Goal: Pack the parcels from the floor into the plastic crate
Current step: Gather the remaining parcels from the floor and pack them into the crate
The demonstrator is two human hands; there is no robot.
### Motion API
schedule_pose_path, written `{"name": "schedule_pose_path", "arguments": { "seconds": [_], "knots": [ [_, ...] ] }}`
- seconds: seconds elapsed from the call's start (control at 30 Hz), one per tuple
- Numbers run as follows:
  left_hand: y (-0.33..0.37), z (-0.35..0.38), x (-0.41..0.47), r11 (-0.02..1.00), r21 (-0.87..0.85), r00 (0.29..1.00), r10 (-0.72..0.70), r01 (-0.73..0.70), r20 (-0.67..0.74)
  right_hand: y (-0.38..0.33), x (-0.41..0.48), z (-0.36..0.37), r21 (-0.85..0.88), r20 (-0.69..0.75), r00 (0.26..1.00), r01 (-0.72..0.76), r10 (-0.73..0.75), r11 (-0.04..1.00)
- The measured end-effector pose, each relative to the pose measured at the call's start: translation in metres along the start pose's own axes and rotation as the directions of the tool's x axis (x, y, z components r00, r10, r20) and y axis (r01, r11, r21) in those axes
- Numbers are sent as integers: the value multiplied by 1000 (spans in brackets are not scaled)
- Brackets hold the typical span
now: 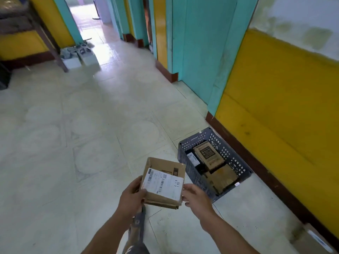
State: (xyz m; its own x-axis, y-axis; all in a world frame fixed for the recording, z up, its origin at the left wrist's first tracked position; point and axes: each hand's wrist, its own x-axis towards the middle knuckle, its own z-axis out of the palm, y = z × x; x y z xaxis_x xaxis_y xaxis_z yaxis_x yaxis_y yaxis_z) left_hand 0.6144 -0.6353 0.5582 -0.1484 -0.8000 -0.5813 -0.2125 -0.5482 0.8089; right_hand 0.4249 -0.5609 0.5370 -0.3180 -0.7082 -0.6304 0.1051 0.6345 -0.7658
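- The left hand (132,197) and right hand (196,197) both grasp one cardboard parcel (163,182). One hand is on each side, and the left thumb lies over the corner of its white shipping label.
- The parcel is held in the air above the floor, just to the left of the grey plastic crate (186,158), and is not yet over its opening.
- The task looks well under way. The crate already holds several packed boxes (209,155): a printed one on top, another brown one nearer the person, and a dark item along the left side.
- The crate appears fairly full, so the held parcel will likely have to go on top of the others (a judgement, since the far corner is hard to read).
- At least one more box (311,239) lies on the floor by the wall at the lower right and is probably also to be packed. Little else that looks like a parcel shows on the floor.
- The floor (91,125) is pale glossy tile with faint round marks, and daylight glares down a corridor ahead.
- The crate stands against a yellow wall (275,107) with a dark skirting board. Turquoise door frames (194,43) line the corridor.
- A dark wooden rack (36,30) stands at the far left, with shoes (77,51) beside it.
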Motion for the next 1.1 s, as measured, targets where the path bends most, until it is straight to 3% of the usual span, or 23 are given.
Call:
{"name": "schedule_pose_path", "arguments": {
  "seconds": [0.23, 0.5, 0.63, 0.77, 0.87, 1.1],
  "knots": [
    [82, 14, 157, 969, 236, 958, 3, -73, 286, -54, 91, 20, 155, -261, 955, -105, 143, 982],
    [145, 104, 280, 814, 503, 788, -96, -290, 608, -75, 164, -29, 447, -491, 800, -107, 344, 888],
    [154, 160, 336, 728, 582, 737, -158, -363, 658, -68, 220, -65, 510, -503, 786, -65, 358, 858],
    [148, 204, 387, 655, 654, 736, -216, -378, 641, -63, 275, -91, 566, -477, 779, -82, 407, 820],
    [141, 228, 417, 630, 680, 726, -257, -375, 638, -54, 310, -96, 620, -488, 725, -104, 486, 778],
    [93, 276, 500, 637, 738, 745, -378, -222, 550, -20, 406, -90, 660, -538, 643, -81, 545, 747]
  ]
}}
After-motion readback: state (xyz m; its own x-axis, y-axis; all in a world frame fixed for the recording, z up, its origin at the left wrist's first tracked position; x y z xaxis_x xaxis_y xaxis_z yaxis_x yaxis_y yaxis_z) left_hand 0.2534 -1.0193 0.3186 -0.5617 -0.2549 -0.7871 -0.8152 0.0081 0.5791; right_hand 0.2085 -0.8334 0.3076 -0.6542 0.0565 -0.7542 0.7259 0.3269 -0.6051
